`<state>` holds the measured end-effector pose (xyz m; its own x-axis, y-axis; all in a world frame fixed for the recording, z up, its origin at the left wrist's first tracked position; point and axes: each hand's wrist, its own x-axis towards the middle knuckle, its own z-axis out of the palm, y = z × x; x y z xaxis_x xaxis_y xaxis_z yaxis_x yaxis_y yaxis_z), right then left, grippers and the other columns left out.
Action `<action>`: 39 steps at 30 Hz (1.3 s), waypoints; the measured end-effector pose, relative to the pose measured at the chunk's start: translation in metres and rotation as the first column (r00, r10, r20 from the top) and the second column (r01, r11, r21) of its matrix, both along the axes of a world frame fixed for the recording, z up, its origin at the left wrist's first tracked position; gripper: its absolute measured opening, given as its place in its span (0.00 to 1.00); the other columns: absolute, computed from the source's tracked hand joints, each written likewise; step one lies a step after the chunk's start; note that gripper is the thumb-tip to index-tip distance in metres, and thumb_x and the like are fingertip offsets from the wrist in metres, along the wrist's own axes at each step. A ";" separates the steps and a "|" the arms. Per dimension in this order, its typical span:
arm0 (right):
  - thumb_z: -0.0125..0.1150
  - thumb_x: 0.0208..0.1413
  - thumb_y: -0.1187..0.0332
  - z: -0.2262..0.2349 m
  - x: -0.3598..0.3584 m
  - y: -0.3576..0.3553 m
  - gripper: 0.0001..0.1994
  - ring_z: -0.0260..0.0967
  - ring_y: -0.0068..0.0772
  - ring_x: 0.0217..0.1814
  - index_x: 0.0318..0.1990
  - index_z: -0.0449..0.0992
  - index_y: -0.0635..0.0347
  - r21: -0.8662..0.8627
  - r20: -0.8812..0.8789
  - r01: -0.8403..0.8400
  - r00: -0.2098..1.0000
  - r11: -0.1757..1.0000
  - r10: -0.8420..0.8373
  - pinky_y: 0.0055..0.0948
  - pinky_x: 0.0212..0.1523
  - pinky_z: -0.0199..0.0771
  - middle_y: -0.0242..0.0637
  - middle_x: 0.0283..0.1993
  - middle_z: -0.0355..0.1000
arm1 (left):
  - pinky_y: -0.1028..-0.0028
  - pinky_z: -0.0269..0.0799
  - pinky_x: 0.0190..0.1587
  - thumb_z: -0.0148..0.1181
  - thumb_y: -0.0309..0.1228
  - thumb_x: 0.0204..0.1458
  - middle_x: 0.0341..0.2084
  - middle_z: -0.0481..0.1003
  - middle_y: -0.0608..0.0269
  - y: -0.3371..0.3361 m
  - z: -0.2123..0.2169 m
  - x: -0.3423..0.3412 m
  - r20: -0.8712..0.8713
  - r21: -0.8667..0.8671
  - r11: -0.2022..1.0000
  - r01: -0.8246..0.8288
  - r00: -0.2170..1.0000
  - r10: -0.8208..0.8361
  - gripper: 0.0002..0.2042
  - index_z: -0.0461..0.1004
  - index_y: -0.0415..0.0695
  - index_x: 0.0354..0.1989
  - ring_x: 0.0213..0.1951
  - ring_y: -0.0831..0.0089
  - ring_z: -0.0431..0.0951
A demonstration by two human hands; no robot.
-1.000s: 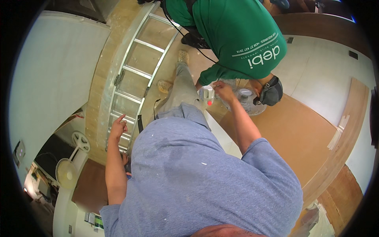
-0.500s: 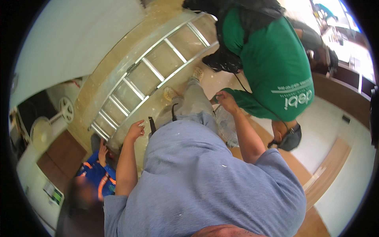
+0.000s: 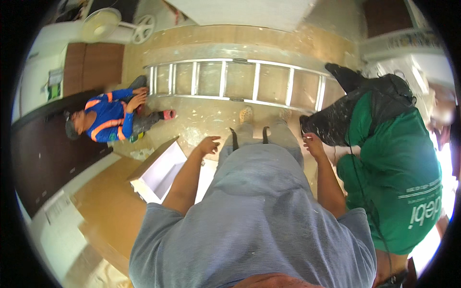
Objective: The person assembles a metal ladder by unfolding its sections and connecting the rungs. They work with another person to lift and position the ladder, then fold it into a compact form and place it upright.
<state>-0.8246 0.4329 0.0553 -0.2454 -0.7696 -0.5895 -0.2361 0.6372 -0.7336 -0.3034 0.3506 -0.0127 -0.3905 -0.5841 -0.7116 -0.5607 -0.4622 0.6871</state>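
Observation:
My left hand [image 3: 209, 145] hangs in front of my left thigh, fingers loosely stretched and apart, with nothing in it. My right hand [image 3: 314, 145] is out by my right thigh, its fingers lightly bent and no object visible in them. It is close to the black cloth [image 3: 329, 127] by the person in green. Beyond my feet an aluminium ladder [image 3: 224, 79] lies across the floor, apart from both hands. A person in a blue and orange top [image 3: 108, 115] crouches with hands at its left end.
A person in a green shirt [image 3: 398, 177] bends close at my right. A white box-shaped cabinet piece [image 3: 161, 175] stands by my left forearm, next to brown board [image 3: 110, 201]. A pedestal fan [image 3: 101, 25] is at the far left; a pale panel [image 3: 245, 12] is beyond the ladder.
My view has turned left, so the ladder now runs crosswise and the person in blue shows fully. My right hand is lower and nearer my thigh. Both hands remain without a visible object.

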 end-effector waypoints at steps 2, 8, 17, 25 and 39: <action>0.60 0.55 0.63 0.005 -0.012 -0.008 0.15 0.71 0.24 0.32 0.49 0.74 0.56 -0.007 -0.017 -0.065 0.998 0.998 0.064 0.25 0.30 0.70 0.31 0.35 0.73 | 0.70 0.81 0.32 0.62 0.25 0.43 0.31 0.81 0.55 0.035 -0.009 -0.004 -0.028 -0.106 0.988 0.116 0.992 -0.119 0.27 0.70 0.36 0.56 0.30 0.74 0.83; 0.58 0.55 0.65 0.023 -0.085 -0.058 0.13 0.71 0.23 0.32 0.47 0.74 0.55 0.039 -0.053 -0.159 0.986 0.987 0.161 0.25 0.30 0.70 0.29 0.36 0.73 | 0.64 0.81 0.33 0.58 0.25 0.49 0.31 0.79 0.49 0.048 0.043 -0.096 -0.091 0.135 0.928 -0.348 0.928 0.361 0.27 0.67 0.37 0.61 0.31 0.65 0.81; 0.61 0.53 0.67 0.017 -0.147 -0.068 0.09 0.69 0.25 0.24 0.41 0.74 0.55 0.109 0.037 -0.068 0.997 0.992 0.065 0.26 0.21 0.68 0.29 0.29 0.72 | 0.63 0.82 0.36 0.57 0.24 0.48 0.34 0.79 0.49 0.038 0.037 -0.111 -0.051 -0.023 0.974 -0.225 0.973 0.223 0.27 0.66 0.37 0.61 0.33 0.66 0.81; 0.60 0.55 0.68 -0.008 -0.143 -0.045 0.10 0.71 0.25 0.27 0.45 0.72 0.50 0.168 0.060 -0.027 0.998 0.985 0.017 0.25 0.23 0.69 0.30 0.32 0.72 | 0.64 0.80 0.31 0.55 0.27 0.48 0.31 0.78 0.51 0.007 0.065 -0.111 -0.002 0.038 0.957 -0.288 0.958 0.288 0.24 0.71 0.39 0.57 0.30 0.64 0.80; 0.65 0.47 0.57 0.024 -0.062 0.074 0.16 0.76 0.44 0.45 0.41 0.79 0.54 -0.083 -0.308 0.063 0.947 0.995 -0.086 0.38 0.45 0.75 0.46 0.38 0.78 | 0.72 0.74 0.38 0.57 0.26 0.52 0.39 0.79 0.55 -0.020 0.085 -0.072 -0.106 -0.088 0.996 -0.019 0.994 0.009 0.17 0.75 0.31 0.50 0.36 0.69 0.78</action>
<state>-0.8864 0.5073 0.0790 -0.4661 -0.7790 -0.4195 -0.4135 0.6110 -0.6751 -0.3751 0.3304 0.0721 -0.4517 -0.6493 -0.6118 -0.4768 -0.4039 0.7807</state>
